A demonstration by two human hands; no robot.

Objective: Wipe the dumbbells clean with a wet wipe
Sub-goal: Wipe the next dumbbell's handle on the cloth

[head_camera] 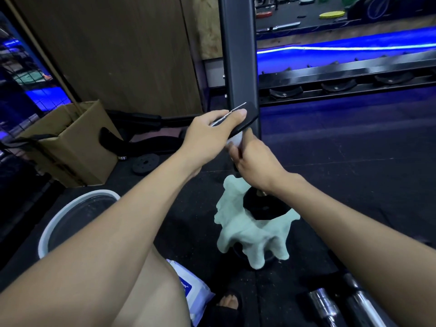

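Rubber gym floor fills the frame; at centre a dumbbell (245, 119) is stood upright, its top plate gripped by the left hand (212, 133), its handle wrapped with a wipe (234, 141) by the right hand (254, 161).

Both arms stretched forward, hands close together on an upright dumbbell (245, 128)

Left hand (212, 131) grips its top plate, thumb laid along the edge; right hand (256, 161) just below, fingers curled round the handle; both forearms bare; a bare knee between them.
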